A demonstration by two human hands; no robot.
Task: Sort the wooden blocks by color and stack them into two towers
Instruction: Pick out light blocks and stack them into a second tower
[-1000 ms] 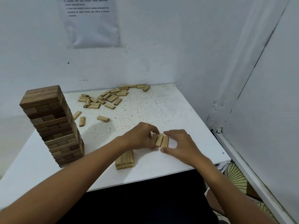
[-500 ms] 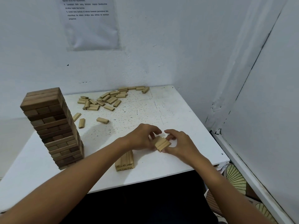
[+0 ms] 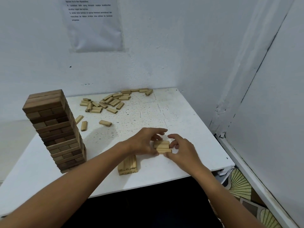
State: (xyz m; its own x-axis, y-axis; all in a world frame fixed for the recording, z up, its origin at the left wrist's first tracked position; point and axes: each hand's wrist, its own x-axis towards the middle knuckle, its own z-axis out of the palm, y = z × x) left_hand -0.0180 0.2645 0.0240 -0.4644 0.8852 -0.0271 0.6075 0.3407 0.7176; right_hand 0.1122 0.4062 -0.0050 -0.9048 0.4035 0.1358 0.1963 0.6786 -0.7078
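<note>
This is looking like a bare, improvised test corner rather than a lived-in room: a white bench (image 3: 172, 112) is sitting tight against plain white walls (image 3: 164, 46). A printed instruction sheet (image 3: 95, 23) is hanging taped above it, suggesting a set-up recording station.

Both hands' fingers (image 3: 158, 137) pinch perhaps three light blocks (image 3: 162, 146).

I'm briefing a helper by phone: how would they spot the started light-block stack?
On the white table, look to the near edge, right of the tall dark wooden tower. The started light stack sits there, just under the left forearm. Unlike the scattered light blocks by the wall, its blocks lie side by side in neat layers.
</note>
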